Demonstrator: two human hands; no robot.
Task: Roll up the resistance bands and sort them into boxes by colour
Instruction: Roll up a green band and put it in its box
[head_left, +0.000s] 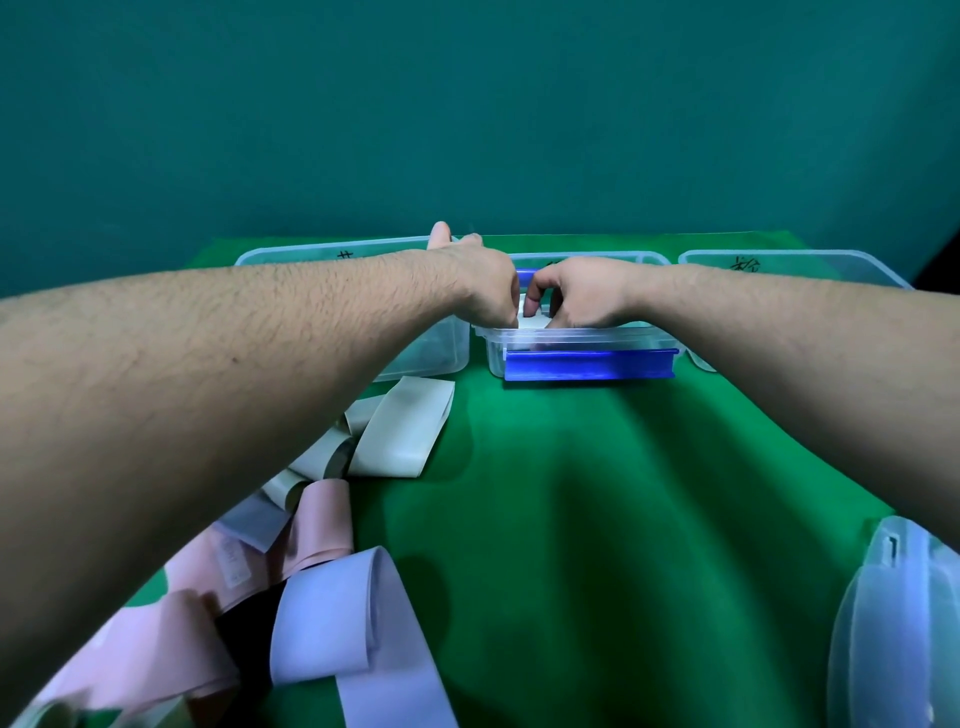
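Both hands reach into the middle clear box (582, 340), the one with blue latches. My left hand (485, 283) and my right hand (576, 296) have curled fingers pinching a pale grey-green rolled band (532, 317) inside the box; most of that band is hidden by the fingers. Loose bands lie at the near left: grey-green ones (405, 431), pink ones (317, 525) and a lilac one (343, 618). A clear box (436, 353) stands at the left behind my left arm, and another clear box (779, 262) stands at the right.
A green cloth (597, 519) covers the table. Stacked clear lids (893, 629) lie at the near right edge. A teal wall (467, 114) rises behind the boxes. Handwritten labels mark the boxes' far rims.
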